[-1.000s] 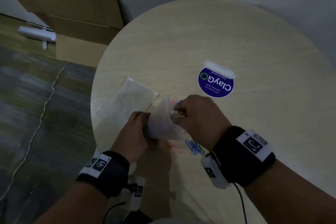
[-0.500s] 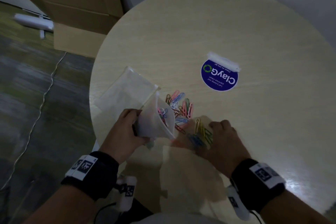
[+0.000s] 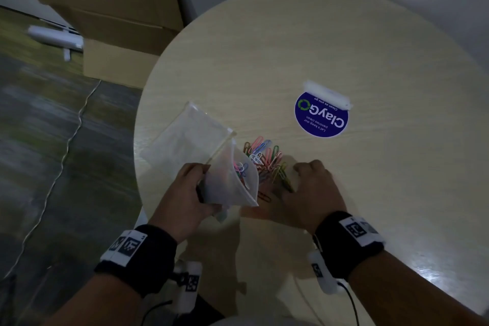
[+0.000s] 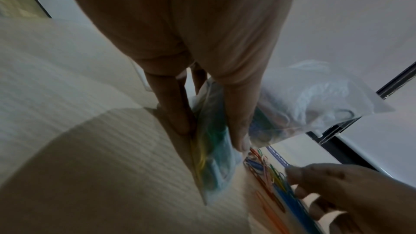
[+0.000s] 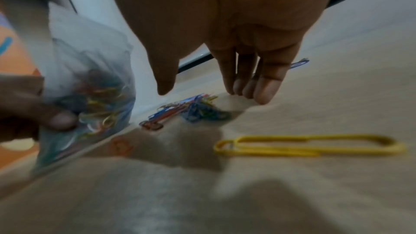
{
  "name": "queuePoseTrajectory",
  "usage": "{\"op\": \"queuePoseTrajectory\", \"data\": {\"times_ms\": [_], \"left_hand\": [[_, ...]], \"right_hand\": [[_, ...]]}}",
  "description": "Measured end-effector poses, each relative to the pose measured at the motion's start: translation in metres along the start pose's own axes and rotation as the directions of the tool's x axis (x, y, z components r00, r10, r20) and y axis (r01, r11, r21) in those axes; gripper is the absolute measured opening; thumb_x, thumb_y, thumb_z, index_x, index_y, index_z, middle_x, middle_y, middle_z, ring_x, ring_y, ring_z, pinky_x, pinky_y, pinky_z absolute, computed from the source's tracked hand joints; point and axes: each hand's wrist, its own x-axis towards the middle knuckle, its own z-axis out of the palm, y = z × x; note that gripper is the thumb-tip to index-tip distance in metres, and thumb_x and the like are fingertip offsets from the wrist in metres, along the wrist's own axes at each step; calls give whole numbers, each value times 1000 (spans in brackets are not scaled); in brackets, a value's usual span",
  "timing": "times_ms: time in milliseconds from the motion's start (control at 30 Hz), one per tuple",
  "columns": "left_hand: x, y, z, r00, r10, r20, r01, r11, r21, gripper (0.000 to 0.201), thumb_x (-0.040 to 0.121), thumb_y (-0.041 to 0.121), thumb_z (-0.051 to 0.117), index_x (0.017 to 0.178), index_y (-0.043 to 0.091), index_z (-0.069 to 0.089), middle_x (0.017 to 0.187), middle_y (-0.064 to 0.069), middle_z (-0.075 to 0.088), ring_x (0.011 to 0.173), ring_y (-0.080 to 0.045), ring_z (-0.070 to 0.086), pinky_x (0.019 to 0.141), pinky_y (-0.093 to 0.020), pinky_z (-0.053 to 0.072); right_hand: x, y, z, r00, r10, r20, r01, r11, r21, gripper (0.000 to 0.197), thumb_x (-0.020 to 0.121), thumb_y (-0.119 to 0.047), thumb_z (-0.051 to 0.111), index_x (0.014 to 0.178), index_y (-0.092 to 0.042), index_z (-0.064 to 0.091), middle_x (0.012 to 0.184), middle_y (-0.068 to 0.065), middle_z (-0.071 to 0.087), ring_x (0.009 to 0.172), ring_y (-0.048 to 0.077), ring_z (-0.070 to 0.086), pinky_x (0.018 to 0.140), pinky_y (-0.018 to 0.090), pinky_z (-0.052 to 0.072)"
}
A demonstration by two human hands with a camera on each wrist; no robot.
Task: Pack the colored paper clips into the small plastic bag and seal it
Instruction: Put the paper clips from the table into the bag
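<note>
The left hand (image 3: 185,188) grips the small plastic bag (image 3: 232,180), mouth tilted up toward the blue sticker (image 3: 321,118); the right hand (image 3: 312,188), fingers straight, touches the table beside the paper clips (image 3: 264,159).

The head camera looks steeply down at the round pale wooden counter (image 3: 344,193). Both wrist cameras sit low and close, facing along the fingers; all three share the heap of coloured wire paper clips (image 3: 266,160) (image 4: 266,168) (image 5: 193,109).
</note>
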Motion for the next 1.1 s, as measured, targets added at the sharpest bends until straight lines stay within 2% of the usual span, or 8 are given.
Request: {"op": "queuePoseTrajectory", "data": {"times_ms": [200, 333, 433, 600, 767, 833, 967, 1100], "left_hand": [[1, 3, -1, 1000, 24, 9, -24, 1000, 16, 68, 56, 17, 92, 112, 24, 56, 116, 13, 44, 101, -15, 61, 87, -42, 56], [3, 7, 0, 999, 49, 15, -49, 999, 20, 67, 56, 15, 92, 109, 28, 54, 114, 14, 44, 98, -8, 59, 85, -33, 54], [4, 10, 1, 999, 51, 10, -52, 998, 43, 65, 57, 14, 92, 107, 29, 52, 113, 13, 44, 96, -5, 56, 82, -24, 50], [4, 15, 2, 999, 33, 28, -36, 994, 103, 65, 61, 16, 90, 115, 22, 54, 117, 11, 43, 96, -5, 53, 82, -25, 49], [4, 20, 4, 999, 37, 27, -40, 990, 138, 58, 65, 10, 84, 114, 22, 54, 115, 14, 40, 96, -6, 51, 83, -23, 46], [5, 23, 5, 999, 29, 28, -33, 991, 130, 60, 65, 9, 84, 112, 27, 52, 114, 14, 40, 95, -7, 51, 85, -23, 45], [7, 24, 7, 1000, 9, 19, -10, 996, 87, 61, 66, 13, 87, 117, 25, 55, 118, 11, 43, 98, -14, 57, 91, -30, 50], [3, 11, 5, 999, 11, 35, -12, 999, 50, 56, 66, 10, 83, 111, 24, 54, 117, 12, 42, 100, -18, 60, 86, -37, 54]], "right_hand": [[-3, -4, 18, 976, -210, 49, 214, 970, -116, 20, 89, -35, 52, 97, -17, 56, 97, 9, 52, 88, 32, 54, 72, 40, 47], [0, 0, 14, 968, -237, 77, 245, 962, -120, 12, 86, -24, 55, 94, -17, 59, 95, 8, 56, 89, 32, 56, 71, 35, 44], [1, 3, 1, 968, -233, 94, 241, 968, -74, 12, 82, -21, 55, 92, -18, 61, 95, 8, 58, 90, 31, 56, 70, 30, 36], [-1, -1, -39, 969, -244, 37, 244, 970, 17, 13, 81, -24, 62, 93, -19, 65, 93, 7, 66, 88, 30, 61, 74, 34, 45], [-5, -39, -82, 953, -271, -135, 300, 907, 294, 15, 78, -20, 71, 93, -22, 71, 76, -9, 69, 70, 8, 63, 70, 25, 49], [-4, -57, -85, 954, -288, -81, 298, 886, 356, 20, 77, -21, 71, 97, -21, 69, 78, -7, 71, 72, 10, 65, 71, 27, 51], [-5, -80, -79, 914, -406, -10, 397, 889, 229, 26, 87, -39, 56, 87, -16, 70, 82, 4, 73, 81, 24, 66, 75, 41, 50], [10, -63, -82, 969, -217, -122, 248, 806, 537, 16, 88, -27, 59, 96, -22, 72, 82, -5, 74, 74, 10, 68, 74, 39, 56]]}}
